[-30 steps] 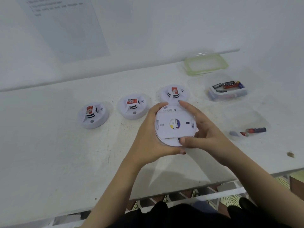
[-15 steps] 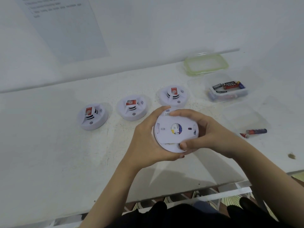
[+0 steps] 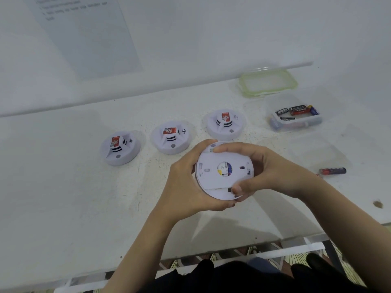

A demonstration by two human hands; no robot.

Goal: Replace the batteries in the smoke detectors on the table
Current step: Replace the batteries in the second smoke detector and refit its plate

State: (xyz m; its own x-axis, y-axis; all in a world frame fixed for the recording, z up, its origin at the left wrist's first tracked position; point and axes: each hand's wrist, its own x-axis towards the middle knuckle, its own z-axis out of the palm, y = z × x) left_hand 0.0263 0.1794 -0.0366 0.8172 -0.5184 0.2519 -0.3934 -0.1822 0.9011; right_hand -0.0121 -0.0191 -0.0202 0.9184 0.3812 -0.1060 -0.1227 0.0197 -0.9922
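I hold a white round smoke detector point(image 3: 213, 176) above the table, its flat back plate with a small coloured centre label facing me. My left hand point(image 3: 186, 187) cups its left and lower rim. My right hand point(image 3: 262, 172) curls over its right side, fingers on the top edge and thumb on the lower edge of the back plate. Three more white smoke detectors stand face up in a row behind: left point(image 3: 120, 148), middle point(image 3: 172, 137), right point(image 3: 226, 124). A clear box of batteries point(image 3: 296, 117) sits at the right.
A green-rimmed clear lid point(image 3: 268, 82) lies at the back right by the wall. A loose red and blue battery point(image 3: 332, 171) lies on the white table point(image 3: 63, 197) at the right, inside a faint clear container. The table's front edge runs below my forearms.
My right hand has turned over the detector's top and right side, its fingers now curled further round the back plate. The detector has stayed in about the same place.
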